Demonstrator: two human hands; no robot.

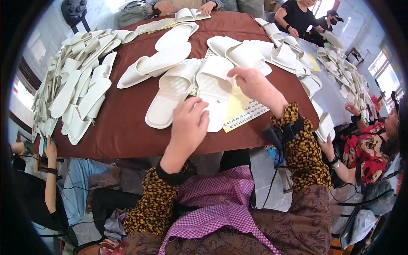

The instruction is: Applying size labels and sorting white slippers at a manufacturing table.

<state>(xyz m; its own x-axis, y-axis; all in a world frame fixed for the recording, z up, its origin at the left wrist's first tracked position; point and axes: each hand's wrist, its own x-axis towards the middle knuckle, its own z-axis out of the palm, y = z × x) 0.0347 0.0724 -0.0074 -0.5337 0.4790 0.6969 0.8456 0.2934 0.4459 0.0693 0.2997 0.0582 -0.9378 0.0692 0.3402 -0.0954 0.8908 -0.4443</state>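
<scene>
Two white slide slippers lie side by side before me on the brown cloth: a left slipper (162, 106) and a right slipper (209, 91). The right one bears a small printed size label (218, 101) on its insole. My left hand (189, 123) hovers over the heel ends, fingers loosely bent and apart, with nothing visible in them. Beside the right slipper's strap is my right hand (257, 87), its index finger stretched left and its thumb apart; contact with the strap is unclear. Under my right wrist lies a yellow sheet of size labels (244, 114), partly covered by the slipper.
A large slipper pile (85, 80) covers the table's left end. More white slippers (240, 51) lie beyond my hands and to the right. Opposite, a person's hands (206, 7) touch slippers. Co-workers sit at left and right; one at right holds a slipper (325, 126).
</scene>
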